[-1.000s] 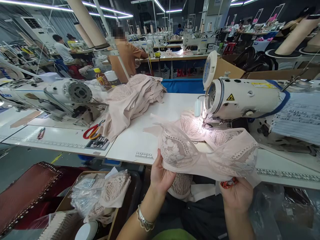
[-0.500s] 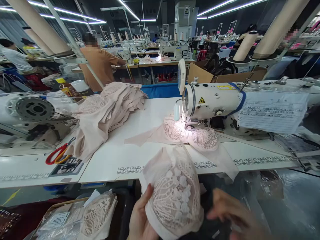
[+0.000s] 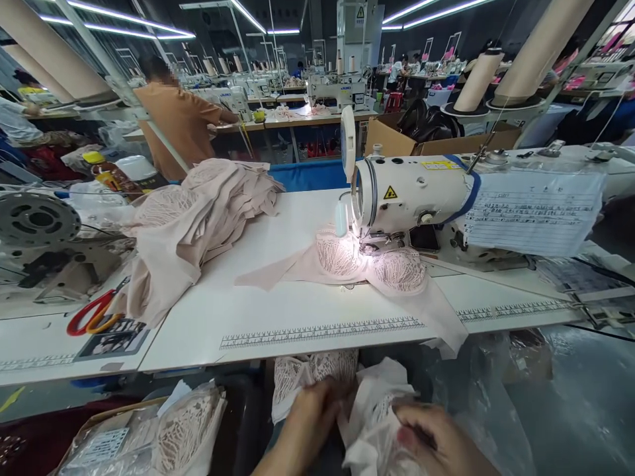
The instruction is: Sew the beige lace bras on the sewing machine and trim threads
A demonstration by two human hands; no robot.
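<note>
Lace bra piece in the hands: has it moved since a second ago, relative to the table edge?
Yes. The lace bra piece was held up level with the white table; now it sits below the table's front edge, with both hands down in the lap.

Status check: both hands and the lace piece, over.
Left hand and right hand both gripping pale lace garment in lap, below table edge. Another lace garment under sewing machine.
</note>
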